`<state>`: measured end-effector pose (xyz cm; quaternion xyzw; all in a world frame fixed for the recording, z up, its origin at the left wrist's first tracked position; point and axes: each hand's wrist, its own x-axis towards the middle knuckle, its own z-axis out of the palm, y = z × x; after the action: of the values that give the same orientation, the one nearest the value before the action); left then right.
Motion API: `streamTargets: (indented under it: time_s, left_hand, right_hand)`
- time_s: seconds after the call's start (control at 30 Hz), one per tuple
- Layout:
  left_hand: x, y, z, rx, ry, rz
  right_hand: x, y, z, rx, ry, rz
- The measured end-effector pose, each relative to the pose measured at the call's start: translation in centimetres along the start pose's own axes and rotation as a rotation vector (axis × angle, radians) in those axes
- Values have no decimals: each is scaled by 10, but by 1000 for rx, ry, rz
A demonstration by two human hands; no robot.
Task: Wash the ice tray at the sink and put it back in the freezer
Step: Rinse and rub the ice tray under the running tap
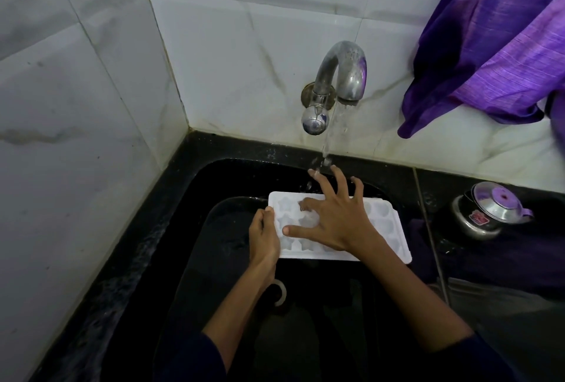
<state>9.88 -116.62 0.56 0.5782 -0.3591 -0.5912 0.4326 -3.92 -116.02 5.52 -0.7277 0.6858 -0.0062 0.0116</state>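
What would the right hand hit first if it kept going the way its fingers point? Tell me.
Probably the water stream: the right hand, spread over the ice tray, points at the back wall, its fingertips just under the falling water. Depth is unclear.

Here's the ice tray (388,230), a white plastic rectangle with rows of star-shaped cups, open side facing up, held roughly level over the black sink (189,213). Its long axis runs from about ten o'clock to four o'clock across the basin. The left end is gripped and the middle cups are covered from above, so only the cups at the left edge and the right half show clearly. The near right corner pokes out toward four o'clock, rim pale and glossy. The sink is deep and dark, its rim wet, with a round drain (279,291) showing at six o'clock below the tray.
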Motion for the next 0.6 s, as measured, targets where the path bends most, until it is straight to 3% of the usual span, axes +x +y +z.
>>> streamTargets:
  time_s: [0.27,0.6]
  left_hand:
    - [0,-2,-3,-43,12,-5]
    - [9,4,-10,-82,53,28]
  right_hand:
    - [-2,-8,-4,-3,33,-5]
    - [-30,-10,3,188,55,40]
